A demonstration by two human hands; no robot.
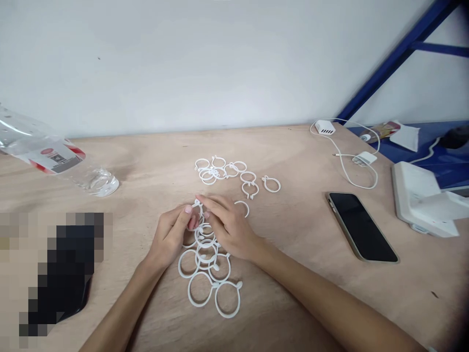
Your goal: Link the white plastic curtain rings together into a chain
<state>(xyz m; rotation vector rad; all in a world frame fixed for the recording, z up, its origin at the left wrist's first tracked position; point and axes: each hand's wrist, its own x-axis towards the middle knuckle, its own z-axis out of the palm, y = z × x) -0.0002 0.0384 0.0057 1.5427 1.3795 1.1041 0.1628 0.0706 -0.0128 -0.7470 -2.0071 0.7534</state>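
Note:
My left hand (pixel 170 232) is closed on a white plastic curtain ring (pixel 201 211), its thumb against the ring's side. My right hand (pixel 229 225) reaches over from the right, with its fingertips at the small tab on top of the same ring and partly covering it. Several more white rings (pixel 201 289) lie overlapping on the wood below and between my hands. Another ring (pixel 247 209) shows partly from behind my right hand. Farther back, a loose cluster of white rings (pixel 219 168) lies flat, with one single ring (pixel 272 184) to its right.
A clear plastic bottle (pixel 58 156) is at the left of the wooden table (pixel 146 156). On the right are a phone (pixel 362 227), a white stand (pixel 421 205), a charger (pixel 325 127) and a white cable (pixel 344 164). A pixelated dark object (pixel 66 274) lies near left.

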